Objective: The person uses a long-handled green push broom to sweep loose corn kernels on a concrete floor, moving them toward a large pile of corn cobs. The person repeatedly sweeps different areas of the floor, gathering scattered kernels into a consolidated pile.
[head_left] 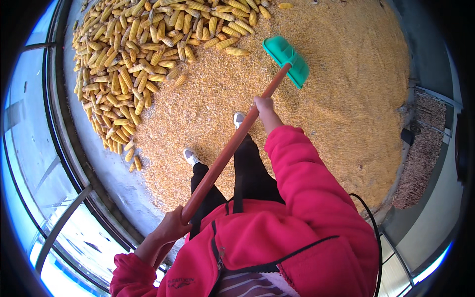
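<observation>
Both of my hands grip the reddish-brown handle of a shovel. My left hand is closed around its lower part, close to my body. Farther up, nearer the head, my right hand wraps the shaft. The green plastic shovel blade lies over a broad spread of loose corn kernels, and I see its ribbed side. Whether the blade's edge touches the kernels, I cannot tell. My shoes stand among the kernels, one on each side of the shaft.
A heap of corn cobs fills the upper left. Bare concrete floor runs along the framed glass windows on the left. To the right, a brown textured mat lies past the kernels' edge. A black cable loops beside my right side.
</observation>
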Demonstrator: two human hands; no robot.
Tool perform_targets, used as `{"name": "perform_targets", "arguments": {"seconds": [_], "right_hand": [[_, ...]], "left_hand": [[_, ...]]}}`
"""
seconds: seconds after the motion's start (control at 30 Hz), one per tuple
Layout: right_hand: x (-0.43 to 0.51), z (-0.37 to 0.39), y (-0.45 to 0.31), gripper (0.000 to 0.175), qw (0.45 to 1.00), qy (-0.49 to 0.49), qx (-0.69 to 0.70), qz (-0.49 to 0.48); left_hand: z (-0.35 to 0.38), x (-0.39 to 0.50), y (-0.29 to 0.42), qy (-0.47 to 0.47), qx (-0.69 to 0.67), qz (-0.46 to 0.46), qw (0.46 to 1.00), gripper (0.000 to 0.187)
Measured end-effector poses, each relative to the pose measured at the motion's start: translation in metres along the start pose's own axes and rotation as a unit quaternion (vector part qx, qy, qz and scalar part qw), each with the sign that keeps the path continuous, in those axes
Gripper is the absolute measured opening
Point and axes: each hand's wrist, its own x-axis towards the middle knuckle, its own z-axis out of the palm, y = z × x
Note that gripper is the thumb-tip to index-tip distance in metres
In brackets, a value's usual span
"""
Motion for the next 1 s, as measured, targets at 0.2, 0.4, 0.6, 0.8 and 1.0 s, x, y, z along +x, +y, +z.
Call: {"name": "perform_targets", "arguments": {"seconds": [0.2, 0.4, 0.6, 0.8, 1.0], "right_hand": [[-0.092, 0.037, 0.079, 0.056, 0.998, -0.018, -0.040, 0.037], [-0.179, 0.102, 0.142, 0.048, 0.997, 0.037, -0.068, 0.011], [-0.275, 0.145, 0.207, 0.033, 0.998, -0.057, 0.031, 0.005], [-0.338, 0.168, 0.244, 0.025, 0.999, 0.027, 0.020, -0.018], [-0.258, 0.088, 0.195, 0.038, 0.996, 0.049, 0.016, -0.070]], "left_hand": [[-0.008, -0.043, -0.116, -0.004, 0.030, -0.001, 1.000, 0.036], [-0.008, -0.092, -0.229, 0.007, 0.042, -0.012, 0.999, 0.038], [-0.009, -0.152, -0.318, 0.024, 0.076, -0.047, 0.996, 0.036], [0.011, -0.149, -0.337, 0.168, 0.205, -0.005, 0.964, 0.020], [0.021, -0.025, -0.244, 0.115, 0.286, 0.018, 0.951, 0.025]]}}
